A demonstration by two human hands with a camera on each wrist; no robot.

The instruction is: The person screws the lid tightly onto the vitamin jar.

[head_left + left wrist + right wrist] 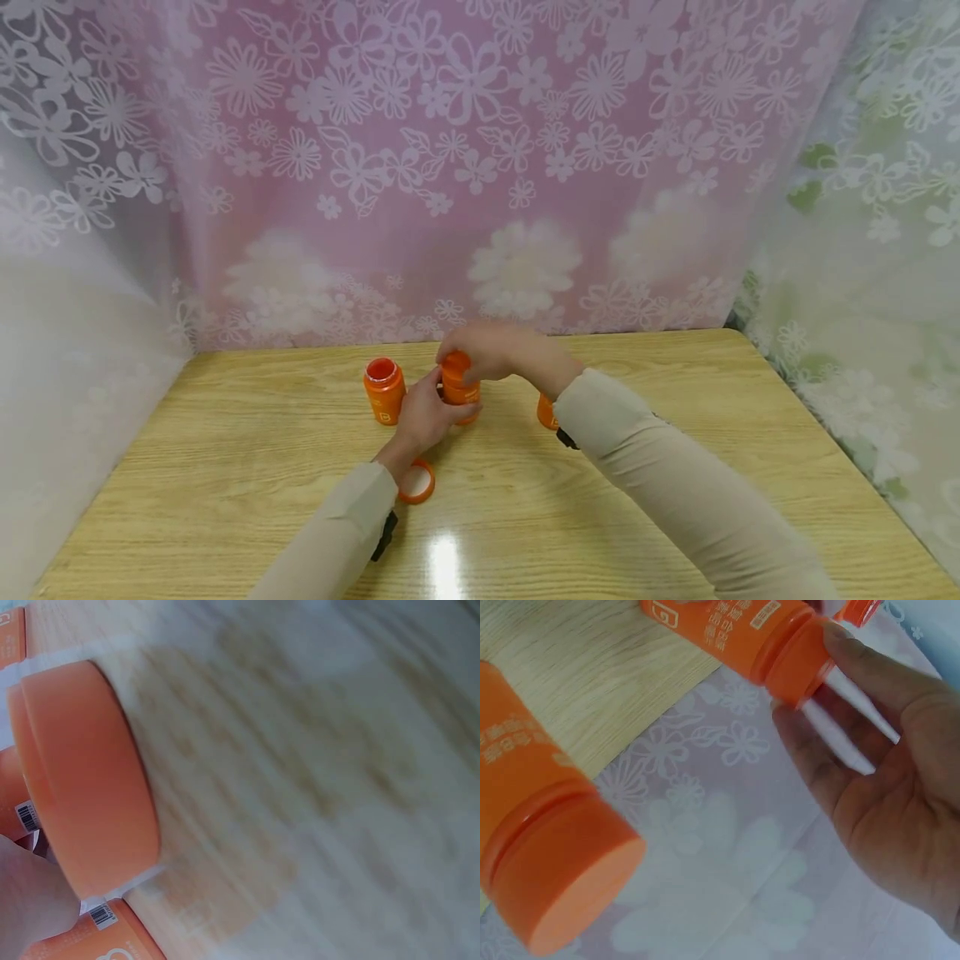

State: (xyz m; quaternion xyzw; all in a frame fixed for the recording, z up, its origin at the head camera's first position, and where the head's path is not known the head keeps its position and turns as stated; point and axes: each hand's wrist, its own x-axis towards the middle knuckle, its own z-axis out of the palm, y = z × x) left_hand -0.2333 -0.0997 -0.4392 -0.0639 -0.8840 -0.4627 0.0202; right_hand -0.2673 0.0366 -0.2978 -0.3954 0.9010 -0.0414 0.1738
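An orange bottle (461,398) stands upright near the back of the table, and my left hand (427,414) grips its lower part from the left. From above, the fingertips and thumb of my right hand (487,348) hold its orange cap (799,666). Just left of it is a second orange bottle (386,402), uncapped, its red-rimmed mouth showing. A loose orange cap (425,492) with a pale inside lies on the table by my left wrist; it looms large in the left wrist view. My right forearm partly hides a third orange bottle (547,412), which is capped (585,877).
The wooden table (637,517) is pale and has a shiny reflection near its front. A pink flowered curtain (510,167) hangs along the back edge. Whitish flowered sheets (892,317) enclose the left and right sides.
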